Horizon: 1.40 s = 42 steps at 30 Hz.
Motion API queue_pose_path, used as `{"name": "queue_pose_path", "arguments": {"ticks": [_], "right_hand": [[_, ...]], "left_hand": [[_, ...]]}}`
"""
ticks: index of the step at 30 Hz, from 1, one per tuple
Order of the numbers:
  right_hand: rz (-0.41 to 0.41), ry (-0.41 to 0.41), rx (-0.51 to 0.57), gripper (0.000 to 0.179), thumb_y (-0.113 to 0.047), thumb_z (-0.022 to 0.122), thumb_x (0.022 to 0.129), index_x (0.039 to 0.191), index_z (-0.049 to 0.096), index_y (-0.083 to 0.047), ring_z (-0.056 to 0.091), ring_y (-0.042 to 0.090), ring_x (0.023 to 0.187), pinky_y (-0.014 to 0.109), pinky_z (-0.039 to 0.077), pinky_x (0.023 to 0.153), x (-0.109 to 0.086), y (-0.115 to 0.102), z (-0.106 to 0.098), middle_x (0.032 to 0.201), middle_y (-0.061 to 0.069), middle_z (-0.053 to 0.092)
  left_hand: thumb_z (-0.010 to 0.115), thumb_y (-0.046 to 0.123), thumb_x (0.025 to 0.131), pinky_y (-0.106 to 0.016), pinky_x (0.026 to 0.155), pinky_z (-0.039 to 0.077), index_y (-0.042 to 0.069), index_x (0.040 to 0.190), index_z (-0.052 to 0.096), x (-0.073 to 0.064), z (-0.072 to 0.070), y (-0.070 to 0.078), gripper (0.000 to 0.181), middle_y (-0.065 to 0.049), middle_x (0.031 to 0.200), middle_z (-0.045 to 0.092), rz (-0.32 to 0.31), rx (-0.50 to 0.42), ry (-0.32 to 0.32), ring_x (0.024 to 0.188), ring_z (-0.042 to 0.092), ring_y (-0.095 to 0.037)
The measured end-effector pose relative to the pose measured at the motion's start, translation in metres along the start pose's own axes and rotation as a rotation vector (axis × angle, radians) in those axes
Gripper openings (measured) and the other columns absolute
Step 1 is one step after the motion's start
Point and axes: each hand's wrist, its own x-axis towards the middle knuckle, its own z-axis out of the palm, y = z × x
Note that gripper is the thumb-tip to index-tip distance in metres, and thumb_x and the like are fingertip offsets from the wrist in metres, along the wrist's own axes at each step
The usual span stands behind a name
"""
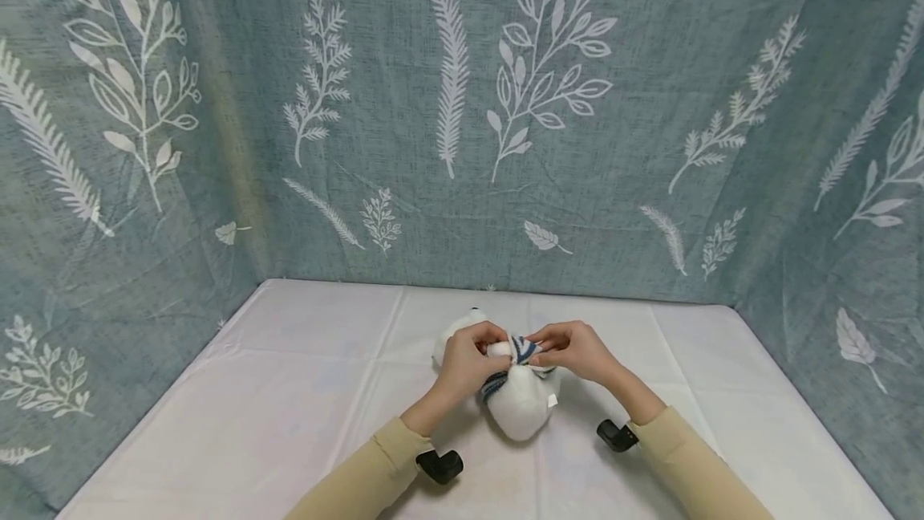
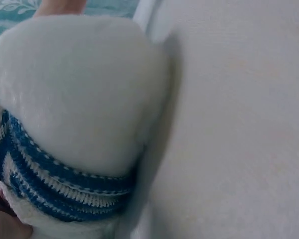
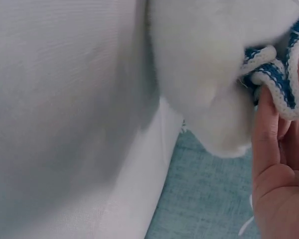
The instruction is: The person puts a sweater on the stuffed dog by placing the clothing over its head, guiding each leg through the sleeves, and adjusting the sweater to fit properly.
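Note:
A white plush toy (image 1: 518,408) lies on the table with a blue-and-white striped knitted scarf (image 1: 523,349) around its middle. From the left, my left hand (image 1: 464,359) pinches the scarf between thumb and fingers. Opposite it, my right hand (image 1: 577,350) grips another part of the scarf. Up close in the left wrist view, the toy's rounded fluffy body (image 2: 89,84) rises above the striped band (image 2: 65,186). A folded scarf end (image 3: 279,82) sits at the right fingertips in the right wrist view. The hands partly cover the toy's far end.
A white cloth covers the table (image 1: 289,392), with fold creases across it. Teal curtains (image 1: 404,103) with white leaf prints hang behind and at both sides. Black wrist cameras (image 1: 440,466) are strapped under both sleeves. A small white tag (image 1: 552,400) sticks out from the toy.

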Motion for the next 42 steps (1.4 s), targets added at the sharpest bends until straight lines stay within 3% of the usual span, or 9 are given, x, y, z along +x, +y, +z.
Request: {"name": "queue_pose_path", "arguments": {"ticks": [5,12,19,23,28,32,34,36,42], "right_hand": [[0.009,-0.022,0.031,0.034,-0.021,0.074,0.082,0.113,0.069,-0.007,0.068,0.012,0.077,0.027,0.055,0.068,-0.001,0.001,-0.001,0.090,0.010,0.072],[0.044,-0.055,0.087,0.034,-0.020,0.074,0.083,0.113,0.070,-0.006,0.069,0.013,0.082,0.029,0.056,0.072,-0.001,0.006,-0.003,0.096,0.013,0.072],[0.057,-0.065,0.139,0.034,-0.020,0.073,0.084,0.113,0.069,-0.002,0.069,0.013,0.085,0.030,0.056,0.077,-0.002,0.008,-0.003,0.100,0.014,0.072],[0.070,-0.064,0.144,0.035,-0.022,0.073,0.083,0.112,0.069,-0.003,0.069,0.013,0.085,0.030,0.056,0.077,-0.002,0.007,-0.001,0.099,0.012,0.072],[0.074,-0.053,0.120,0.033,-0.022,0.073,0.083,0.111,0.070,-0.004,0.068,0.012,0.084,0.029,0.056,0.076,-0.001,0.008,-0.001,0.098,0.011,0.073],[0.077,-0.039,0.110,0.031,-0.021,0.074,0.083,0.110,0.071,-0.005,0.067,0.011,0.080,0.028,0.055,0.073,0.000,0.008,-0.002,0.093,0.008,0.073],[0.074,-0.040,0.108,0.031,-0.020,0.074,0.083,0.109,0.071,-0.004,0.067,0.011,0.079,0.028,0.056,0.073,0.001,0.009,-0.003,0.092,0.008,0.073],[0.066,-0.036,0.090,0.028,-0.018,0.073,0.083,0.107,0.072,-0.003,0.067,0.010,0.079,0.028,0.056,0.072,0.001,0.009,-0.002,0.091,0.008,0.073],[0.016,-0.002,-0.006,0.020,-0.010,0.069,0.085,0.102,0.073,-0.002,0.065,0.009,0.075,0.027,0.055,0.067,0.002,0.010,-0.001,0.090,0.011,0.073]], "left_hand": [[0.075,0.003,0.072,-0.019,0.057,0.036,0.014,0.082,0.071,0.003,-0.001,-0.004,0.015,0.000,0.074,0.067,-0.026,-0.105,-0.007,0.060,0.042,-0.006],[0.073,-0.001,0.074,-0.018,0.060,0.041,0.004,0.087,0.071,0.003,-0.004,-0.012,0.014,-0.011,0.085,0.071,-0.058,-0.225,-0.037,0.063,0.047,-0.007],[0.073,-0.005,0.075,-0.019,0.062,0.043,-0.006,0.090,0.067,-0.005,-0.015,0.007,0.016,-0.018,0.091,0.070,-0.059,-0.303,-0.073,0.065,0.050,-0.007],[0.072,-0.008,0.073,-0.019,0.061,0.043,-0.009,0.090,0.066,-0.008,-0.018,0.010,0.018,-0.012,0.088,0.070,-0.075,-0.354,-0.068,0.065,0.051,-0.006],[0.072,-0.010,0.072,-0.018,0.062,0.043,-0.010,0.091,0.065,-0.002,-0.011,-0.008,0.020,0.002,0.083,0.069,-0.090,-0.419,-0.047,0.066,0.053,-0.006],[0.074,-0.010,0.071,-0.019,0.062,0.044,-0.010,0.091,0.065,0.001,-0.007,-0.018,0.022,0.002,0.085,0.070,-0.078,-0.452,-0.034,0.069,0.055,-0.008],[0.076,-0.006,0.072,-0.020,0.062,0.044,-0.006,0.091,0.067,0.002,-0.007,-0.016,0.021,0.000,0.086,0.070,-0.074,-0.412,-0.035,0.068,0.055,-0.009],[0.077,0.000,0.073,-0.021,0.062,0.044,0.001,0.090,0.069,0.003,-0.006,-0.012,0.019,-0.001,0.085,0.069,-0.055,-0.314,-0.042,0.067,0.053,-0.010],[0.078,0.016,0.076,-0.024,0.064,0.041,0.018,0.092,0.070,0.000,-0.001,0.015,0.018,0.002,0.087,0.066,0.071,0.150,-0.045,0.074,0.044,-0.013]]}}
